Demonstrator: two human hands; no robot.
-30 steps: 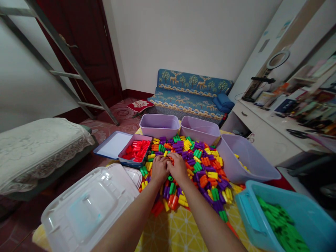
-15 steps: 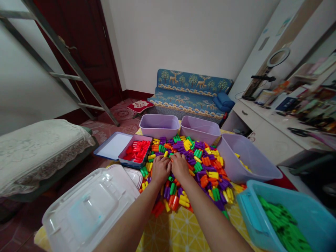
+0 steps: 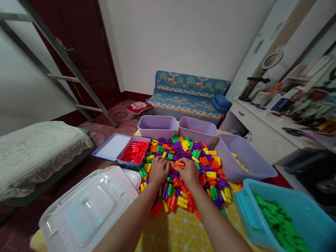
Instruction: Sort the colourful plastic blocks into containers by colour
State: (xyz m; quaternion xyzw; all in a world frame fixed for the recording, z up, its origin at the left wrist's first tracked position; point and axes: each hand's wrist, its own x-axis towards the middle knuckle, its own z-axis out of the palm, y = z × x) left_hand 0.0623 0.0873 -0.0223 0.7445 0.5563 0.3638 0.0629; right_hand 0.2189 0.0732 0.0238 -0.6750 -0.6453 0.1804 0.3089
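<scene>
Tablecloth [image 3: 181, 227] in yellow runs nearest the person, and past it spreads the heap of coloured pieces [image 3: 178, 182]. The left hand [image 3: 159, 170] curls low over it; I can't tell whether it grips anything. The right hand [image 3: 191, 170] pinches an orange piece [image 3: 179, 164] above the heap, where a light fingertip hold should serve best. Beyond stand lilac tubs [image 3: 157, 133], then a blue sofa [image 3: 180, 100]
</scene>
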